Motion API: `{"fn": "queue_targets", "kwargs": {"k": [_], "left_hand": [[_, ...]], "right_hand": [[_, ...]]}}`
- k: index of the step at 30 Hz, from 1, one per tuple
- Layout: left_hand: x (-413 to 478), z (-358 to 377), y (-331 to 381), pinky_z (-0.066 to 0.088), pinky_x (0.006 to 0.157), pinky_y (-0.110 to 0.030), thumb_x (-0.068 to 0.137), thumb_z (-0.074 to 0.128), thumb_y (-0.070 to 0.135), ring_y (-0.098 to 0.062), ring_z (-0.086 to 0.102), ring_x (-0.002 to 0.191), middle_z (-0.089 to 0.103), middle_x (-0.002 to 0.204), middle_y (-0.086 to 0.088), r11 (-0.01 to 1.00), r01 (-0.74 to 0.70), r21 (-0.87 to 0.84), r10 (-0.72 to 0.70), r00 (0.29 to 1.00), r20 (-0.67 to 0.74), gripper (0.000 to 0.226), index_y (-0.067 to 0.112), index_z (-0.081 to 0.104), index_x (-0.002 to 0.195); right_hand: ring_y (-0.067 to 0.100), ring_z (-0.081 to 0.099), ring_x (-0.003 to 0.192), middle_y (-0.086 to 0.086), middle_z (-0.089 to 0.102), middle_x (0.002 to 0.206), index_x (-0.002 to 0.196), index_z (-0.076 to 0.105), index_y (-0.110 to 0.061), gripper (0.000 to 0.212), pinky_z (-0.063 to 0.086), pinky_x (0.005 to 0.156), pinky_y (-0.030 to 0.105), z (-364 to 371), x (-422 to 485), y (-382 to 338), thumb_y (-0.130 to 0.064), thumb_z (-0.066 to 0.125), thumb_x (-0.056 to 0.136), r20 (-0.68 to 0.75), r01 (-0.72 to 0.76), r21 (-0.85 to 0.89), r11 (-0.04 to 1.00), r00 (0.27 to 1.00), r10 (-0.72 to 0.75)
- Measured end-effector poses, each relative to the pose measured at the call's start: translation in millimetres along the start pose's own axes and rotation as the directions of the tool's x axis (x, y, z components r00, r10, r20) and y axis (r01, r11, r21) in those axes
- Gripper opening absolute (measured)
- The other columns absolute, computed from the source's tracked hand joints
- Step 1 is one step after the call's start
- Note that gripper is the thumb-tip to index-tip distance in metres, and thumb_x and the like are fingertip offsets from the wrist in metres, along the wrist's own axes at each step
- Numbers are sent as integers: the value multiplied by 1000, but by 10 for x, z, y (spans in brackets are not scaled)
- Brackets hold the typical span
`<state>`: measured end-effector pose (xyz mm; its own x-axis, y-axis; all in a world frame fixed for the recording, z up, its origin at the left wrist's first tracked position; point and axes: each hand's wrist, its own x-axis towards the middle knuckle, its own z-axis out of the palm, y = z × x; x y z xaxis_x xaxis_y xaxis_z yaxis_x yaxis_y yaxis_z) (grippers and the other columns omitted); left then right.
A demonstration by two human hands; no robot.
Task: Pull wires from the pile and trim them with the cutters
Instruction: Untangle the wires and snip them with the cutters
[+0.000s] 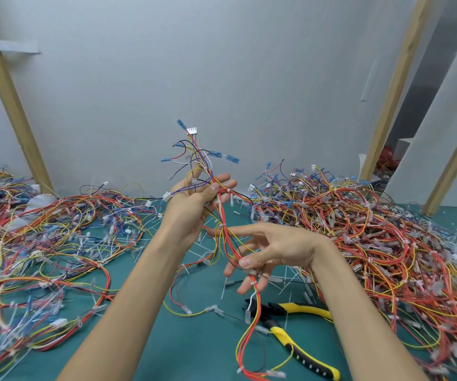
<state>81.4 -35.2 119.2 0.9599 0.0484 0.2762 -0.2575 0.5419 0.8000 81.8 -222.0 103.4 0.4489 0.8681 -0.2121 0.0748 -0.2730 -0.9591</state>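
Left hand [194,200] raised, fingers curled round upper stretch of red, yellow and black wire harness [222,224], blue-sleeved terminals fanned above. Right hand [265,250] lower, apart from left, thumb pinched same harness against fingers. Yellow-and-black-handled cutters [265,313] lay ungripped on green mat [194,339] below right hand. Tangled wire pile [359,229] heaped at right, second wire heap [43,243] at left.

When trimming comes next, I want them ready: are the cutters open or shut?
Open: the cutters lie on the mat, yellow handles spread apart.
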Motion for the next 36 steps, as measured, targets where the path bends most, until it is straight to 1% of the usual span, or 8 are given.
{"fn": "queue_targets", "kwargs": {"k": [5,12,15,20,25,28,33,36], "left_hand": [[-8,27,39,60,75,-26,95,45,-11,-27,73,90,73,98,-15,1000,4,-22,-4,1000,-5,44,8,37,134],[-21,47,72,59,78,-28,97,42,-10,-27,72,94,68,112,-22,1000,17,-1,-17,1000,-26,44,0,35,139],[-24,26,106,58,81,-29,98,45,-4,-23,71,92,68,116,-17,997,5,72,-3,1000,-28,39,2,42,137],[-14,-33,195,56,84,-28,99,48,5,-18,67,100,67,123,-11,983,23,182,-20,1000,-22,36,-3,48,134],[-35,-75,249,52,96,-40,96,51,2,-25,61,117,67,122,-15,978,8,206,-7,1000,-8,19,13,67,100],[-21,-101,262,54,94,-38,95,52,1,-20,66,106,70,117,-12,986,1,169,4,1000,-27,25,11,59,116],[-57,-59,227,57,77,-28,94,57,7,-18,65,89,73,102,-11,970,-41,241,35,999,27,22,24,67,102],[-60,-63,184,51,84,-28,91,63,9,-15,62,91,73,107,-15,884,-77,460,59,997,54,38,20,59,128]], "right_hand": [[38,72,91,13,71,109,150,36,-32,64,59,68,32,-1,6,-11,-4,58,96,-42,13,21,1000,999,-13],[41,71,92,15,71,109,142,46,-35,58,59,71,34,-13,15,22,-3,59,95,-73,31,59,998,997,-27],[40,71,89,17,71,108,134,53,-30,50,59,70,33,-34,24,50,-4,64,92,-173,65,74,995,984,-51],[37,71,88,12,67,82,110,68,-14,25,60,70,31,-62,64,75,-8,69,86,-335,136,123,983,938,-88],[34,72,89,17,71,84,104,67,-4,25,61,72,32,-96,88,103,-8,70,80,-495,217,160,963,862,-112],[32,72,91,18,70,88,100,66,-3,14,61,75,32,-112,91,141,-1,65,86,-547,234,167,958,830,-107],[20,68,92,12,68,99,104,68,-2,16,59,83,31,-79,192,189,4,62,91,-602,110,-24,994,792,-102],[12,63,106,1,67,116,115,68,-18,29,51,88,19,-85,144,105,0,63,92,-589,-84,-248,965,804,-81]]}}
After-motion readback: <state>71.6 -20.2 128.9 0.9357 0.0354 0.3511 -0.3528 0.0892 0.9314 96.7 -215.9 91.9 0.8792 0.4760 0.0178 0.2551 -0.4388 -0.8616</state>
